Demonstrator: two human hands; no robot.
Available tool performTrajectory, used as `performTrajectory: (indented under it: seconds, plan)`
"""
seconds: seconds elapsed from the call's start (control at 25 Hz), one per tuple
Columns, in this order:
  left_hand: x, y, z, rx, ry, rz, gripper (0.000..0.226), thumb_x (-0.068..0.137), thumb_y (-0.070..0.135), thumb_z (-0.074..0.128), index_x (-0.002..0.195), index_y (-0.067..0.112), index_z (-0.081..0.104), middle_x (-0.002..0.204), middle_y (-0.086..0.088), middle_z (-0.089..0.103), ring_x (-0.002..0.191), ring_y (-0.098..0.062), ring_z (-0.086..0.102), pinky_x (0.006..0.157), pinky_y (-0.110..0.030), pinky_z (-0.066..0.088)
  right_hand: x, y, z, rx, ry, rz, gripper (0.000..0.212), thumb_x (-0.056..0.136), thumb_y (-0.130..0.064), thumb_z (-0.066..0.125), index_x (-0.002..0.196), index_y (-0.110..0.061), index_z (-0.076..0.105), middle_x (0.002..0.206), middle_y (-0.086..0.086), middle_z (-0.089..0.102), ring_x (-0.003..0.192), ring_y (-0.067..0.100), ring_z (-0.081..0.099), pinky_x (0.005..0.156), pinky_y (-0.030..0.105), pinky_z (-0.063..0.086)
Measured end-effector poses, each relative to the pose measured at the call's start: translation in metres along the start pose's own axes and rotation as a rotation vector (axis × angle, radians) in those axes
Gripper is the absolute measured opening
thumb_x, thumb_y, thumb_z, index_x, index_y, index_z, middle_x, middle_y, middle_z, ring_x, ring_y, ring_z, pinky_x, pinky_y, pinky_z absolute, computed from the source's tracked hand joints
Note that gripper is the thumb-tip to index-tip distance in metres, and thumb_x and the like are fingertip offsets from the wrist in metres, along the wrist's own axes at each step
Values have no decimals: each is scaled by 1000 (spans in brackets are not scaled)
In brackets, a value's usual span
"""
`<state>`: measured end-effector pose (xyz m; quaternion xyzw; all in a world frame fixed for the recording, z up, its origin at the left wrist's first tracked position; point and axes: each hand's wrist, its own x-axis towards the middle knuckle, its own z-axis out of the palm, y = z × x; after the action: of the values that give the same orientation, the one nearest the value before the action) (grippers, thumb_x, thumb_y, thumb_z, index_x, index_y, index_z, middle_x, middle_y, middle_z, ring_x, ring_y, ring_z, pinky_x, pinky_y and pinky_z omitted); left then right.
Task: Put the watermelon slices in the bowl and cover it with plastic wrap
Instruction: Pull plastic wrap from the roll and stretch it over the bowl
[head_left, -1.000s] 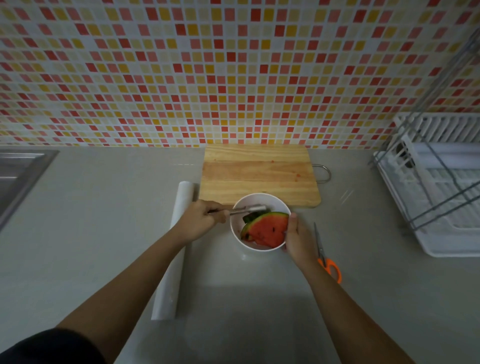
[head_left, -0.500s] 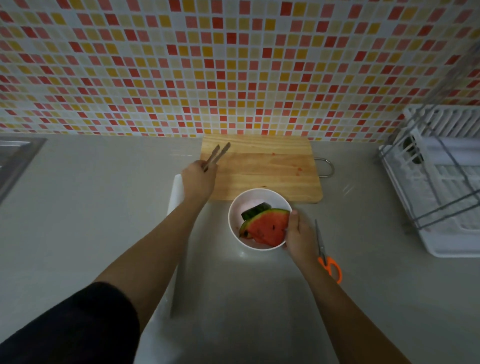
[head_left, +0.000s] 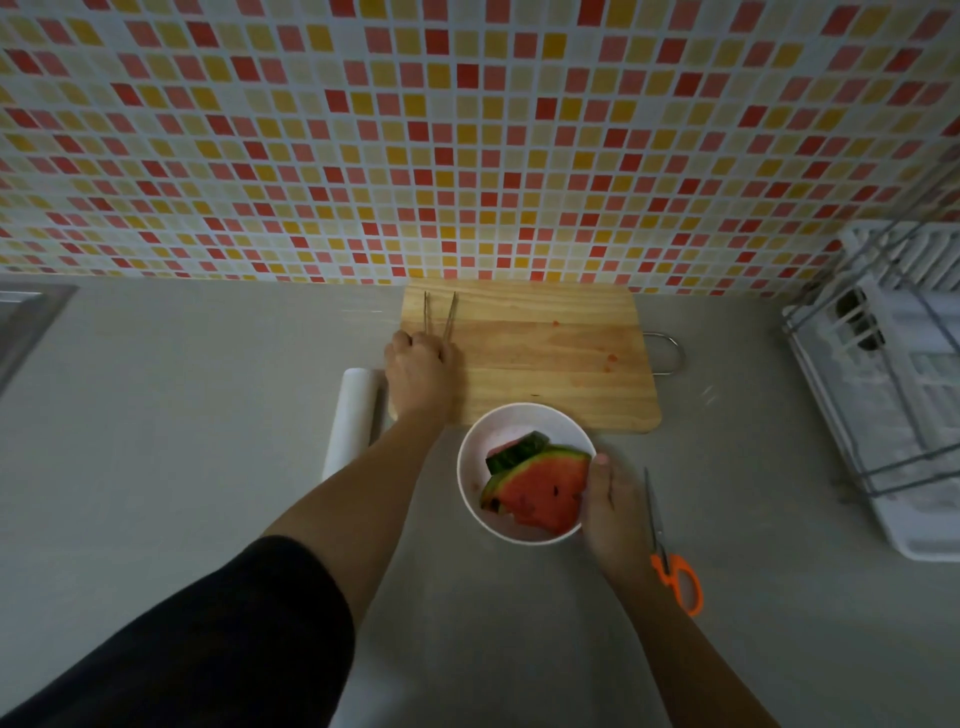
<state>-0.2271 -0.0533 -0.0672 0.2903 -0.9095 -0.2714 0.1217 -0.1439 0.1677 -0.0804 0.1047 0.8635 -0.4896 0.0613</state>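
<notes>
A white bowl sits on the grey counter just in front of a wooden cutting board. Watermelon slices lie inside it, red flesh up, green rind toward the back. My right hand grips the bowl's right rim, thumb over the edge. My left hand rests on the board's left end and holds metal tongs, their two arms spread and pointing toward the wall. The roll of plastic wrap lies on the counter left of my left forearm, partly hidden by it.
Orange-handled scissors lie right of the bowl. A white dish rack with a metal frame stands at the far right. A steel sink edge shows at far left. The tiled wall runs behind the board.
My left hand lifted the tongs out of the bowl and carried them back and left onto the cutting board. My right hand stayed on the bowl's rim.
</notes>
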Motion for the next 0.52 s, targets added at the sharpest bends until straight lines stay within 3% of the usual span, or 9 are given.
performTrajectory:
  seconds: [0.16,0.24,0.32,0.4,0.44,0.52]
  plan:
    - [1,4,-2,55,-64,-31,54,93,42,51,124,-3,51,121,-21,50,111,-35,45,95,-41,38,-1,0,0,-15,-2,19,34,100,-35,26,85,-24,55,81,0,54,78,16,48,73,25,30]
    - [-10,9,-15,-3,-2,-36,62,92,46,50,131,-1,43,120,-20,50,110,-36,47,92,-39,38,0,0,0,-22,-12,16,36,100,-35,25,84,-24,55,78,-2,54,77,16,48,70,25,29]
    - [-34,8,-30,-136,48,9,45,95,41,47,115,3,57,104,-16,59,101,-34,55,77,-29,37,0,0,-1,-45,-17,4,38,100,-35,24,83,-23,55,74,-5,53,75,15,47,67,24,28]
    - [-67,1,-43,-234,-124,-23,42,98,42,39,86,9,64,86,-11,66,89,-33,63,65,-27,38,1,-1,-1,-73,-19,-18,41,100,-35,23,85,-18,58,79,3,58,77,18,50,68,25,29]
    - [-84,-1,-49,-294,-282,-69,48,98,46,35,88,10,66,90,-12,69,92,-32,64,69,-28,42,0,-3,-2,-80,-18,-24,43,100,-34,23,87,-14,60,84,9,61,80,21,53,70,26,31]
    - [-110,0,-60,-472,-564,-180,55,94,58,32,115,17,63,116,-13,65,107,-32,61,91,-39,49,-1,-7,-5,-83,-16,-41,44,100,-31,23,86,-9,59,88,18,64,87,30,59,71,29,33]
